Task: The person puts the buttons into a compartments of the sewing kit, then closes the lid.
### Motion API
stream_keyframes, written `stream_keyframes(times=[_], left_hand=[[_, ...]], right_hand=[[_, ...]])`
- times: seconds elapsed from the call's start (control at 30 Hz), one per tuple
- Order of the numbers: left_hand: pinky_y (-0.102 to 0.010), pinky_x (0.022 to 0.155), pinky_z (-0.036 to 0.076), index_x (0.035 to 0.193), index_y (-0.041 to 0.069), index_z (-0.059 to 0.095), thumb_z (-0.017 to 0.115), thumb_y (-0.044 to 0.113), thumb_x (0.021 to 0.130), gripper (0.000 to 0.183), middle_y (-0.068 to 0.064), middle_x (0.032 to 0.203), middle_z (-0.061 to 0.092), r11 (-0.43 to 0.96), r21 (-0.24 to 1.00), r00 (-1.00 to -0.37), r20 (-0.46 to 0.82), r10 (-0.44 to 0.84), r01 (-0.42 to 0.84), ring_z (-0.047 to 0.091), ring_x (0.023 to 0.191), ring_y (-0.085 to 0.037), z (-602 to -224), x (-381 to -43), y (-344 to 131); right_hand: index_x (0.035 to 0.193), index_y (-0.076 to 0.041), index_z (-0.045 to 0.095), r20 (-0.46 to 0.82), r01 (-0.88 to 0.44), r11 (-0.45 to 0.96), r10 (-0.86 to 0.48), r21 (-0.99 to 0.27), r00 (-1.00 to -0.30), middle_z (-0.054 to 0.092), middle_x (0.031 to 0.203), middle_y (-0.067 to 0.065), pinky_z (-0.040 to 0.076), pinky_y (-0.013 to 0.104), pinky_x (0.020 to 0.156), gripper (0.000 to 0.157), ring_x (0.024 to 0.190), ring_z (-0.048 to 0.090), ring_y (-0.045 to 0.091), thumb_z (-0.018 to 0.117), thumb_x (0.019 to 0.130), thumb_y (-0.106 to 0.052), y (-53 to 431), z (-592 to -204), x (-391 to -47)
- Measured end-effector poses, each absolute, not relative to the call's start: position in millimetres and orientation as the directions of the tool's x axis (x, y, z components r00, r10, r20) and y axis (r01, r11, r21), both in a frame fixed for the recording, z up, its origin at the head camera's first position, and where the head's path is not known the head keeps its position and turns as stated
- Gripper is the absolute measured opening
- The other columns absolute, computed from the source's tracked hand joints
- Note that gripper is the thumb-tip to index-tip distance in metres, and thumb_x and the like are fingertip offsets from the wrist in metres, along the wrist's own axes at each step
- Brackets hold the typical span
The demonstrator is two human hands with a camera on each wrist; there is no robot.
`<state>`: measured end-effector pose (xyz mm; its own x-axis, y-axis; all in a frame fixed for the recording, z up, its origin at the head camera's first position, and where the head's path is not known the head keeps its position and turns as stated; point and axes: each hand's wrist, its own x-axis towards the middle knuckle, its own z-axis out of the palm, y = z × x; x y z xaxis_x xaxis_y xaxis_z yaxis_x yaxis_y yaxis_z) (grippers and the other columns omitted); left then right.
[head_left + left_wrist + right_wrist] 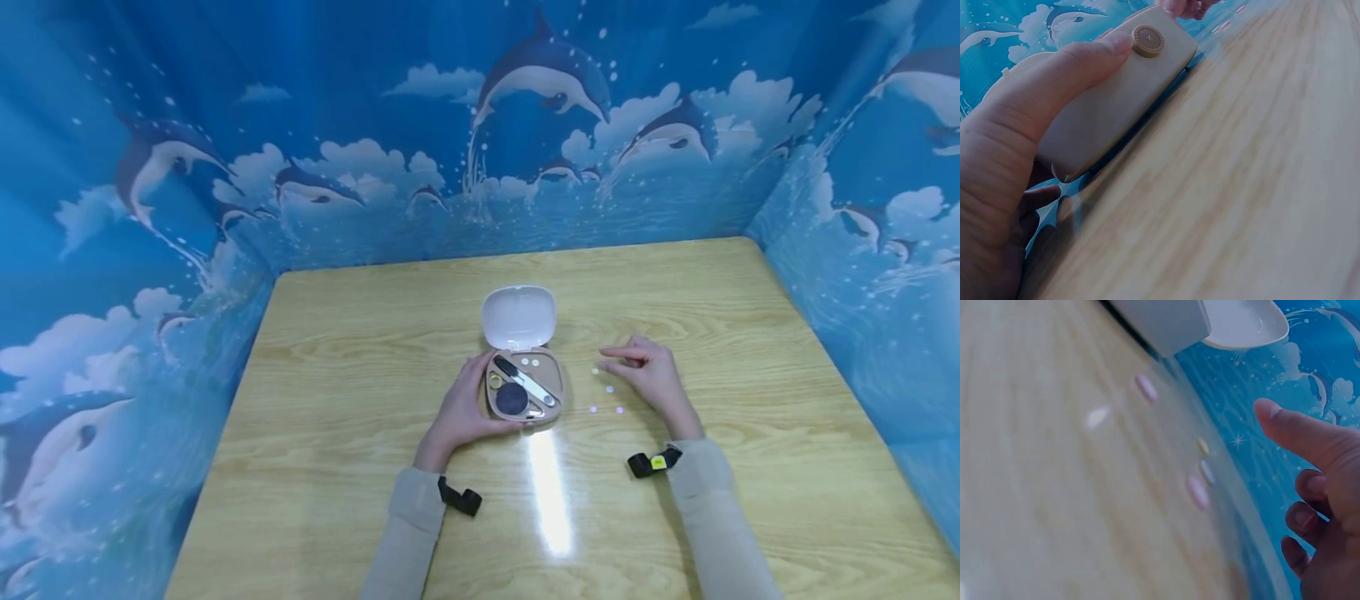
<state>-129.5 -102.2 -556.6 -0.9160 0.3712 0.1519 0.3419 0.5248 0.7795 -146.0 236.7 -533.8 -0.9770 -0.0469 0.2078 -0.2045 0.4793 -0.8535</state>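
Observation:
My left hand (467, 406) grips the left side of a beige case (556, 372) whose white lid (519, 318) stands open at the back. In the left wrist view the thumb rests beside a round knob (1149, 40) on the case's front. Inside lie a dark round disc (512, 398), a slim black-and-white tool (534, 388) set diagonally, a small yellowish ring (495, 381) and two small white tablets (530, 362). To the right, my right hand (651, 377) hovers by a pale yellow tablet (596, 371), thumb and forefinger apart, nothing visible between them.
Close to the right hand, a bluish-white tablet (609, 389) and two pinkish tablets, one left (593, 409) and one right (619, 409), lie on the wooden table (337, 350). A blue dolphin-print curtain (360, 150) encloses the table's back and sides.

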Motion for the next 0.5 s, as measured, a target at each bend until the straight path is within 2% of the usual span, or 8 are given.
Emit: stream_keyframes(times=[0.23, 0.43, 0.5], left_hand=[[-0.05, 0.119, 0.022, 0.156, 0.029, 0.027, 0.094, 0.057, 0.051, 0.128, 0.005, 0.156, 0.035, 0.527, 0.778, -0.917, 0.154, 0.369, 0.343, 0.033, 0.143, -0.021, -556.3, -129.6, -102.5], [-0.05, 0.119, 0.022, 0.156, 0.035, 0.025, 0.093, 0.058, 0.051, 0.127, 0.007, 0.156, 0.033, 0.524, 0.786, -0.92, 0.138, 0.366, 0.327, 0.032, 0.143, -0.019, -555.7, -129.4, -102.5], [-0.05, 0.119, 0.022, 0.156, 0.036, 0.024, 0.093, 0.058, 0.051, 0.127, 0.007, 0.157, 0.033, 0.527, 0.786, -0.922, 0.133, 0.364, 0.322, 0.031, 0.144, -0.019, -555.2, -128.9, -102.6]], right_hand=[[0.104, -0.01, 0.078, 0.146, -0.164, 0.466, -0.075, -0.87, -0.986, 0.042, 0.072, 0.004, 0.035, 0.027, 0.055, 0.031, 0.067, 0.037, 0.016, 0.087, 0.076, -0.019, 240.4, -545.3, -143.8], [0.104, -0.01, 0.079, 0.196, -0.218, 0.5, -0.098, -0.838, -0.976, 0.043, 0.07, 0.003, 0.034, 0.026, 0.056, 0.033, 0.067, 0.037, 0.014, 0.089, 0.073, -0.019, 239.9, -552.9, -145.2], [0.101, -0.012, 0.08, 0.232, -0.256, 0.541, -0.113, -0.801, -0.966, 0.043, 0.068, 0.0, 0.031, 0.028, 0.063, 0.032, 0.066, 0.037, 0.013, 0.09, 0.072, -0.02, 238.5, -555.0, -146.0]])
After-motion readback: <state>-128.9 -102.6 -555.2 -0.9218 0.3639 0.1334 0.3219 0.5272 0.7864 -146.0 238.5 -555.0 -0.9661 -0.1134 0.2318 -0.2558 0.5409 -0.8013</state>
